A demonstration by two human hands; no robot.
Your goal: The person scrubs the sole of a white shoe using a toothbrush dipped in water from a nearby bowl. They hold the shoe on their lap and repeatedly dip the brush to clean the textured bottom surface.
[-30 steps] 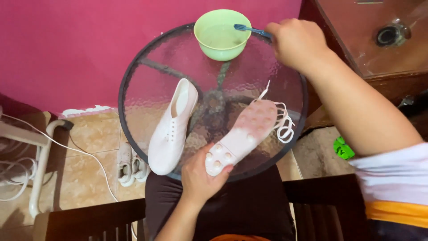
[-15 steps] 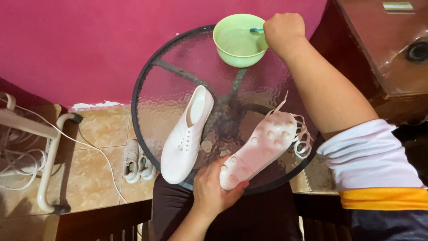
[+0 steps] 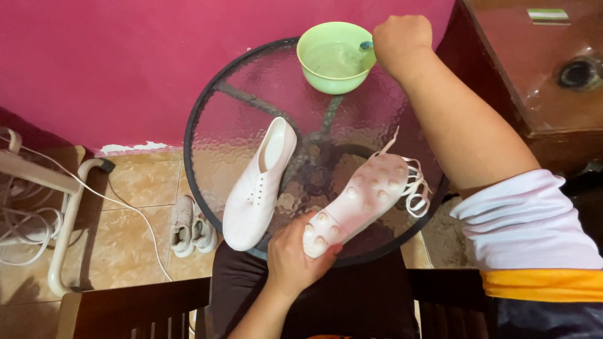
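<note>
My left hand (image 3: pixel 292 254) grips the heel end of a white shoe (image 3: pixel 361 201) turned sole up on the round glass table (image 3: pixel 220 119), its loose white laces (image 3: pixel 416 188) trailing to the right. My right hand (image 3: pixel 401 39) is closed around a blue-handled tool (image 3: pixel 365 45), mostly hidden in the fist, whose end reaches over the rim of a light green bowl (image 3: pixel 336 56) holding cloudy water at the table's far side. A second white shoe (image 3: pixel 259 185) lies upright on the glass to the left, untouched.
A magenta wall stands behind the table. A dark wooden cabinet (image 3: pixel 540 69) sits at the right. On the tiled floor at the left are a small pair of white shoes (image 3: pixel 191 226), a white metal frame (image 3: pixel 63 207) and cables. Dark chair parts (image 3: pixel 138 307) are near me.
My right hand, holding the blue tool, stays at the bowl's right rim throughout. The camera has shifted, so the table and shoes sit further right in view. The left hand keeps its hold.
</note>
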